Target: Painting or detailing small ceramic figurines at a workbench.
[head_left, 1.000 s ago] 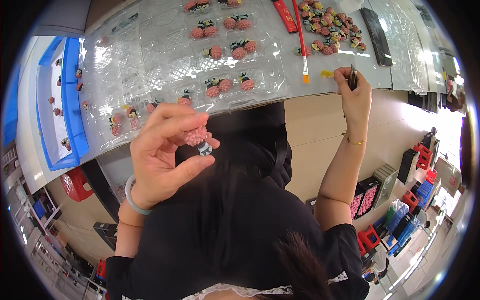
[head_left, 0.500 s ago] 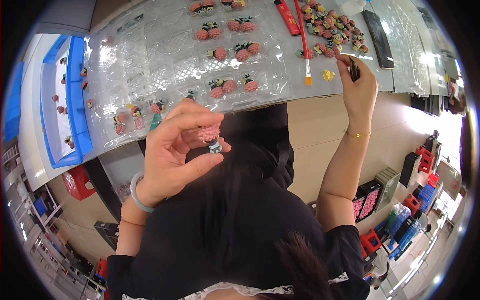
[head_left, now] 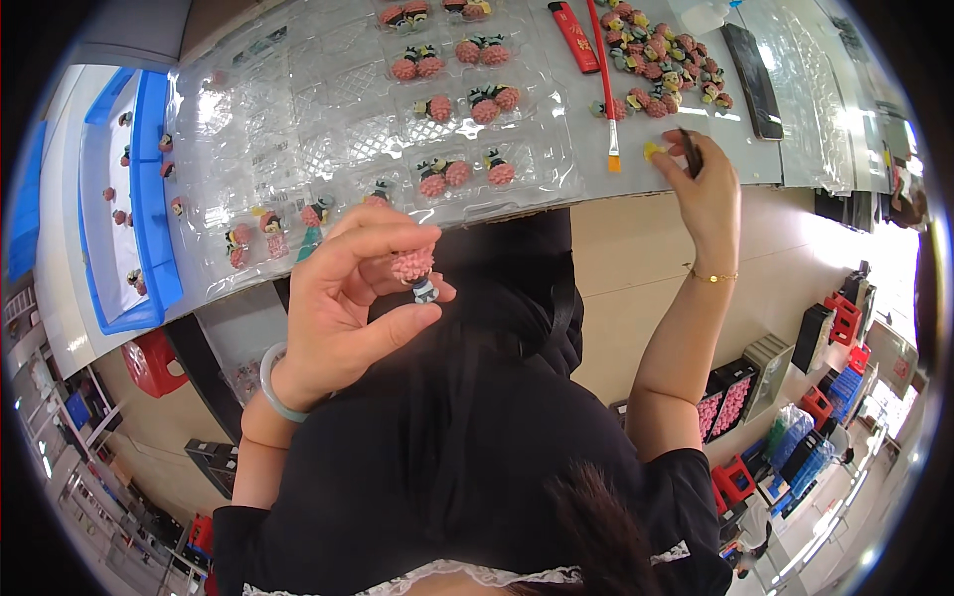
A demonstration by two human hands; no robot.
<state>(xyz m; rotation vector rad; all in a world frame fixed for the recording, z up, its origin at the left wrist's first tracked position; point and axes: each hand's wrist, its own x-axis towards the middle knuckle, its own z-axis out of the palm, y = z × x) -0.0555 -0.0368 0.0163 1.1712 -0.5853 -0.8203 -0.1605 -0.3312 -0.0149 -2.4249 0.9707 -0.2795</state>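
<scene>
In front of my chest, my left hand (head_left: pixel 348 298) pinches a small figurine (head_left: pixel 412 266) with a knobbly pink head and a dark and grey-white body, head upward. A pale bangle circles that wrist. My right hand (head_left: pixel 701 184) is over the table's near edge at the right, its fingers closed around slim dark tweezers (head_left: pixel 693 154). By its fingertips is a small yellow piece (head_left: pixel 650 150); whether the fingers grip it or only touch it cannot be made out. Left of the right hand lies a red-handled paintbrush (head_left: pixel 608 99), its bristles toward me.
Clear plastic trays (head_left: pixel 338 109) with several pink figurines cover the table's middle. A heap of pink and yellow figurine parts (head_left: pixel 661 60) lies at the far right, beside a dark phone (head_left: pixel 752 79) and a red packet (head_left: pixel 573 38). At left stands a blue bin (head_left: pixel 99 298).
My right hand has come down and slightly left from beside the heap to the yellow piece, bringing the tweezers along. My left hand and its figurine have barely moved.
</scene>
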